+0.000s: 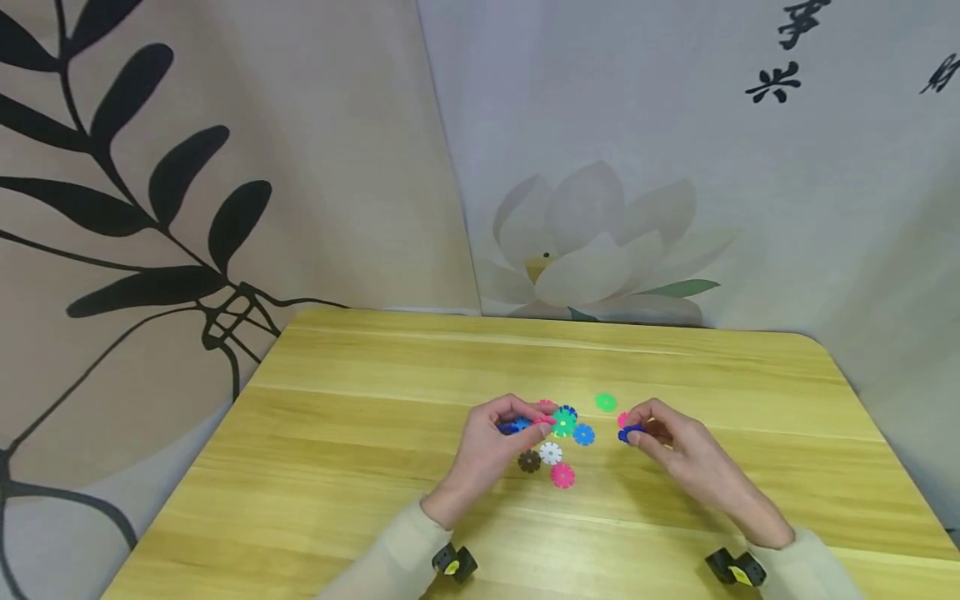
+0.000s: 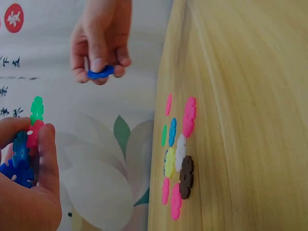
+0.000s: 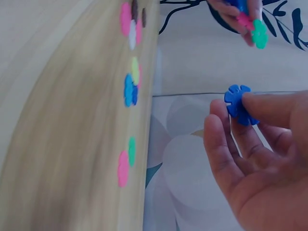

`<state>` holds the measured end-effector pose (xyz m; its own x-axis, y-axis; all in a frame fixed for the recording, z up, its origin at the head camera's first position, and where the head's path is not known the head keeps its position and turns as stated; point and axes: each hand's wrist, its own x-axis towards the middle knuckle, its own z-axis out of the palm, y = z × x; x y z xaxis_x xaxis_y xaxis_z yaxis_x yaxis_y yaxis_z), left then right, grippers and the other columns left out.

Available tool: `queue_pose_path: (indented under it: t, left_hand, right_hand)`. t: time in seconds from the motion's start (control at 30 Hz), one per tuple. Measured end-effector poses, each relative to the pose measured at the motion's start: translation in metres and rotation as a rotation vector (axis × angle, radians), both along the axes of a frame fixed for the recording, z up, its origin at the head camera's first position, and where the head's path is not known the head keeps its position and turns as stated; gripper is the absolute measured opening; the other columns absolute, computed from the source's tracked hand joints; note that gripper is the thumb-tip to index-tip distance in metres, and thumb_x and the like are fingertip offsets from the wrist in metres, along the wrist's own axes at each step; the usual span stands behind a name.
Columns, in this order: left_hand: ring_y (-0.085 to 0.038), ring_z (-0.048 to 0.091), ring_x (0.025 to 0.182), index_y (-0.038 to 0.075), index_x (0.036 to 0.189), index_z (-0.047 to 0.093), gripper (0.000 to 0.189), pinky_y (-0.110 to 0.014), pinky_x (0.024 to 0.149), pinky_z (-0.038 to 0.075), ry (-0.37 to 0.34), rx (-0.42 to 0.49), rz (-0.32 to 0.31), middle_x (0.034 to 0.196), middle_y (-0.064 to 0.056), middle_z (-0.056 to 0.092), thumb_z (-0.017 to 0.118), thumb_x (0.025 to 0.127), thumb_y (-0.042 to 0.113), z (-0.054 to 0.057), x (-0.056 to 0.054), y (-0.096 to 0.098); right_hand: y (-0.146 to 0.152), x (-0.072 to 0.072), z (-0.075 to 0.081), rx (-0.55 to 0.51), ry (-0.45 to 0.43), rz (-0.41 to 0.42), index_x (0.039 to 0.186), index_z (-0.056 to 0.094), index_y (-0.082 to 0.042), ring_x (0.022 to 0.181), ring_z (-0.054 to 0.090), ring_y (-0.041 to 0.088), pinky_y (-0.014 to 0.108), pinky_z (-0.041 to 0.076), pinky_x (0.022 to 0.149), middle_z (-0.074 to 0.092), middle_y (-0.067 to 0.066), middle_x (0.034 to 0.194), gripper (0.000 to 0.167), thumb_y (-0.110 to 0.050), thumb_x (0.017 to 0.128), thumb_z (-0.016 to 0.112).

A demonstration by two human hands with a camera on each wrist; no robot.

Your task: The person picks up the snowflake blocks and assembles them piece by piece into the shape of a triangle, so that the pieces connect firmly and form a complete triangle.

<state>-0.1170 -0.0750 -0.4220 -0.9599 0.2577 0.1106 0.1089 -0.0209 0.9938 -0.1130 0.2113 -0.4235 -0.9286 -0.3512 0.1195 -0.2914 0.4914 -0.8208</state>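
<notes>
My left hand (image 1: 483, 442) grips a joined chain of plastic snowflake discs between thumb and fingers. In the left wrist view the chain runs from a dark blue disc (image 2: 18, 174) through a lighter blue disc (image 2: 20, 149) and a pink disc (image 2: 34, 133) to a green disc (image 2: 37, 109) at the free end. Off to the right, my right hand (image 1: 690, 458) pinches a single blue snowflake disc (image 3: 236, 103) by thumb and fingertips, its notched edge showing. Both hands are raised over the table, apart from each other, and the fingers partly cover the chain.
Loose discs lie on the wooden table (image 1: 337, 467) between and below the hands: a white one (image 1: 551, 452), a brown one (image 1: 529, 461), a pink one (image 1: 563, 476), a blue one (image 1: 583, 434) and a green one (image 1: 606, 402) farther back. A printed cloth backdrop (image 1: 360, 167) rises behind the table.
</notes>
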Motion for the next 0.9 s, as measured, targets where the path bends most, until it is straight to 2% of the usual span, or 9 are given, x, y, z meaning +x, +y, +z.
queue_pose_path:
  t: [0.13, 0.3, 0.5, 0.67, 0.9]
  left_hand:
    - [-0.02, 0.071, 0.107, 0.002, 0.098, 0.073, 0.012, -0.028, 0.084, 0.059, 0.026, -0.016, -0.013, 0.119, -0.006, 0.076, 0.079, 0.092, 0.01, 0.0, 0.002, 0.001]
    - [-0.02, 0.072, 0.103, 0.005, 0.096, 0.073, 0.01, -0.026, 0.081, 0.058, 0.02, -0.039, -0.003, 0.117, -0.003, 0.076, 0.079, 0.091, 0.011, -0.002, 0.004, 0.003]
    - [-0.019, 0.072, 0.094, 0.007, 0.096, 0.074, 0.009, -0.023, 0.074, 0.055, 0.045, -0.056, -0.005, 0.115, 0.0, 0.077, 0.079, 0.093, 0.014, -0.002, 0.005, 0.005]
    - [-0.018, 0.071, 0.093, 0.007, 0.096, 0.074, 0.009, -0.022, 0.073, 0.055, 0.049, -0.053, -0.007, 0.114, 0.0, 0.077, 0.079, 0.093, 0.015, -0.002, 0.006, 0.007]
    - [-0.019, 0.072, 0.092, 0.008, 0.096, 0.074, 0.008, -0.024, 0.073, 0.056, 0.054, -0.07, -0.012, 0.113, 0.001, 0.077, 0.077, 0.094, 0.015, -0.004, 0.005, 0.009]
  right_hand:
    - [-0.005, 0.002, 0.006, -0.036, 0.017, 0.0, 0.11, 0.063, -0.007, 0.093, 0.07, 0.022, 0.025, 0.058, 0.076, 0.071, 0.005, 0.102, 0.012, -0.002, 0.1, 0.066]
    - [-0.011, 0.004, 0.01, -0.055, 0.042, 0.019, 0.109, 0.063, -0.007, 0.092, 0.069, 0.014, 0.024, 0.058, 0.08, 0.069, 0.003, 0.101, 0.012, -0.001, 0.1, 0.066]
    - [-0.017, 0.003, 0.013, -0.059, 0.053, 0.041, 0.109, 0.065, -0.012, 0.095, 0.069, 0.013, 0.025, 0.058, 0.085, 0.07, 0.0, 0.102, 0.014, -0.002, 0.1, 0.066]
    - [-0.024, 0.004, 0.016, -0.059, 0.064, 0.042, 0.108, 0.067, -0.01, 0.095, 0.072, 0.019, 0.025, 0.059, 0.085, 0.072, 0.0, 0.101, 0.014, -0.002, 0.098, 0.07]
    - [-0.035, 0.006, 0.019, -0.052, 0.072, 0.02, 0.104, 0.069, -0.009, 0.088, 0.07, 0.011, 0.028, 0.06, 0.085, 0.072, -0.003, 0.097, 0.011, -0.007, 0.096, 0.074]
